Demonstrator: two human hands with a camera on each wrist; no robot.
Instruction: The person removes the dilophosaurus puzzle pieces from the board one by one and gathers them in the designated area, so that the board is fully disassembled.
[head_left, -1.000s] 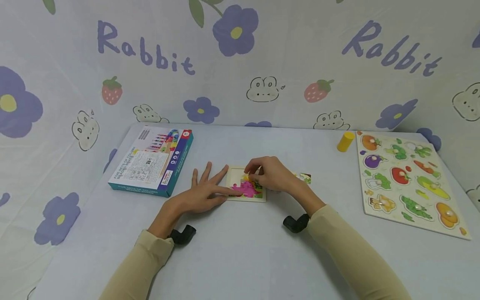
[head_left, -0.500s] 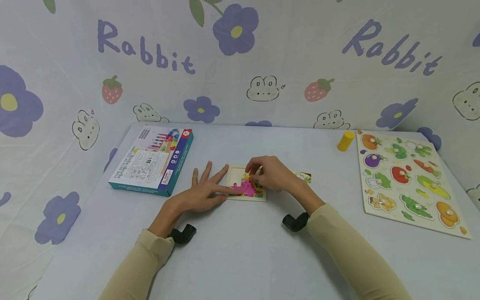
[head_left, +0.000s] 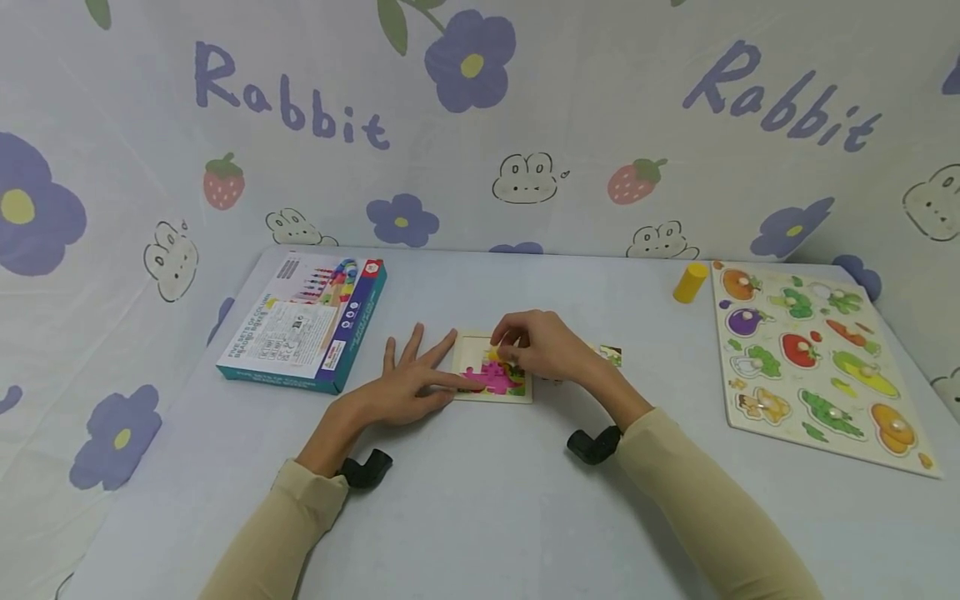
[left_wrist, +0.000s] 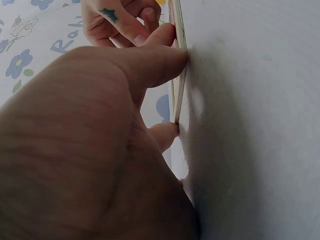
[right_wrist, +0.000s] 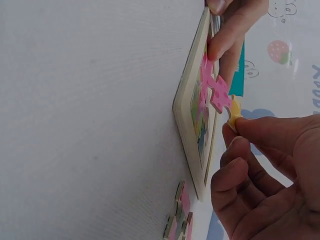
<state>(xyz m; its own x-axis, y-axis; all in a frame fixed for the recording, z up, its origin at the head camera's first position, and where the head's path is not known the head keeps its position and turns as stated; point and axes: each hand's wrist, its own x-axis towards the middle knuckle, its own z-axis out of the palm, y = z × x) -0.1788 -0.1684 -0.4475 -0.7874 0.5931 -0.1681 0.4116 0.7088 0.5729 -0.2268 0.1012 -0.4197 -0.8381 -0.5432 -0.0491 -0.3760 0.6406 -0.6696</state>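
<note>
A small light wooden puzzle tray [head_left: 491, 399] lies mid-table, partly filled with pink and green pieces. My left hand [head_left: 401, 390] is spread at its left edge, the index finger resting on the pink pieces [head_left: 497, 379] and the thumb by the near edge. With thumb and index finger, my right hand [head_left: 546, 348] pinches a yellow piece [right_wrist: 234, 111] over the tray. In the right wrist view a pink spotted piece [right_wrist: 219, 95] stands tilted up beside the yellow one. The right hand hides the tray's upper right part.
Loose puzzle pieces [head_left: 611, 356] lie right of the tray, partly behind the right wrist. A boxed toy [head_left: 300, 325] is at the left, a yellow cylinder [head_left: 691, 283] at the back right, and a vegetable puzzle board [head_left: 821, 367] at the far right.
</note>
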